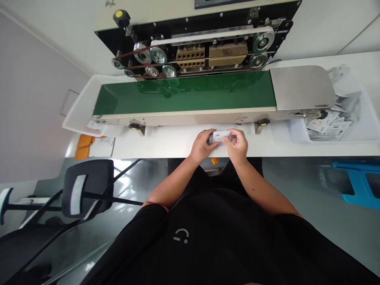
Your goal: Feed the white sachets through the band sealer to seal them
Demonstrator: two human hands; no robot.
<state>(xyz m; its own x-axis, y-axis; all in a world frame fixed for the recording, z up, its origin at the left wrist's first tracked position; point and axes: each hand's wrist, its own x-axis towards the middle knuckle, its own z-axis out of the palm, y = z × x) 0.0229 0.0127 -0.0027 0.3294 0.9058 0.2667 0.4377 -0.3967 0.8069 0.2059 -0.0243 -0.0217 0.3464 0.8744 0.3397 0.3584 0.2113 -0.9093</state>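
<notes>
Between my two hands is a small white printed packet, close to the front edge of the white table. My left hand pinches its left end, thumb below and fingers above. At the right end, my right hand grips it, with the thumb lying across the front. Clear film seems to show at the packet's edges, though the fingers cover part of it. Just beyond my hands runs the band sealing machine's green conveyor belt.
Pulleys and brass blocks sit behind the belt. A white bin of printed packets stands right; another bin stands left. Orange cloth lies on the table's left end. A black chair and blue stool flank me.
</notes>
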